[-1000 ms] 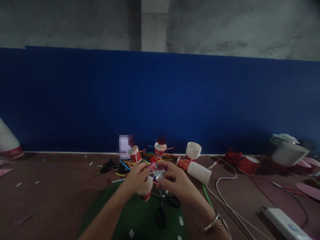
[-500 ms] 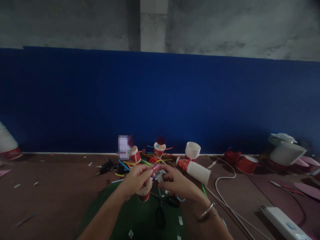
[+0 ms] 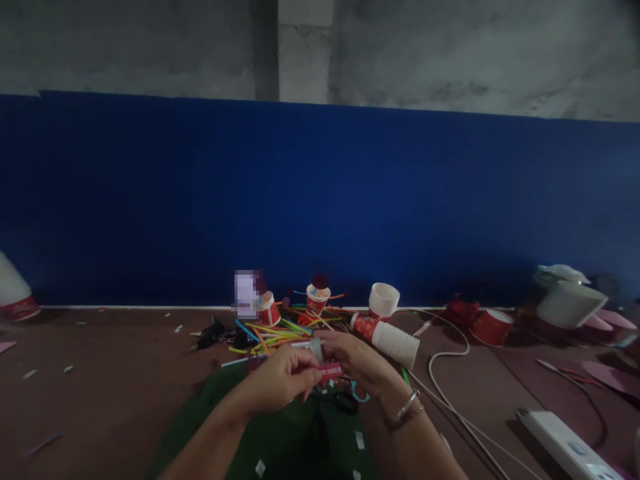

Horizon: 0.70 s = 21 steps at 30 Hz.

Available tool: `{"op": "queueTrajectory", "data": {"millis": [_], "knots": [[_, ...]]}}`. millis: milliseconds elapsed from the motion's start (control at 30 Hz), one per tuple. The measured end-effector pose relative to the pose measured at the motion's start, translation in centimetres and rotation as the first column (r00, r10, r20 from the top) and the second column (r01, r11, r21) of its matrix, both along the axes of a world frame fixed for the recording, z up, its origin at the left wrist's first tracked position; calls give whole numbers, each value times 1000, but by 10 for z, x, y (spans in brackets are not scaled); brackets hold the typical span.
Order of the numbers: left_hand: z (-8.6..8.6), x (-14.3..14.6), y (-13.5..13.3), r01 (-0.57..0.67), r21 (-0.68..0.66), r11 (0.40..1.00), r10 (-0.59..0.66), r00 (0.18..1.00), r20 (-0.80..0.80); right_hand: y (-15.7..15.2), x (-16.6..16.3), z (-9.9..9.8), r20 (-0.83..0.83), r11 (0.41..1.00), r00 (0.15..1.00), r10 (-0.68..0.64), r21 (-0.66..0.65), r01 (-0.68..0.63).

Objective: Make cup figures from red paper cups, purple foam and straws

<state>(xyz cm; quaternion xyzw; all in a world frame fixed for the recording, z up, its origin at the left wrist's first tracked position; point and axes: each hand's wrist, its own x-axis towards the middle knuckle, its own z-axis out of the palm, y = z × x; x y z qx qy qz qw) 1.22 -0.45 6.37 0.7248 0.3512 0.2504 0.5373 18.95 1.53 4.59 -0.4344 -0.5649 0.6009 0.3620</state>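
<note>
- Pink, a small strip sits pinched between both hands, low in the centre.
- Left hand curls closed on it.
- Right hand, at 3 o'clock of the left, grips it together with a clear tape roll.
- Coloured straws lie at 12 o'clock.

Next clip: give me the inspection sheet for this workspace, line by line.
Surface: brown floor with paper scraps, green sheet under the hands.
Job's things: small pink piece pinched between both hands.
Clutter: coloured sticks, lying cup stack, upright cups, scissors.
Hands: left hand and right hand shut on the pink piece.
Cables: white cable, power strip.
Surroundings: blue wall panel, grey concrete above.
</note>
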Motion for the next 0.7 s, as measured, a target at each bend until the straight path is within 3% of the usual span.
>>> {"op": "queueTrajectory", "data": {"millis": [300,500,700], "knots": [[-17,7,2,21,71,997,-6,977,-212,-4,-5,7,-222,972,950,-220,-126,196],[-26,5,6,-15,105,994,40,971,-236,-10,-3,17,-298,977,931,-212,-71,200],[-22,6,6,-41,129,991,81,945,-316,-11,-4,19,-360,976,908,-213,-42,213]]}}
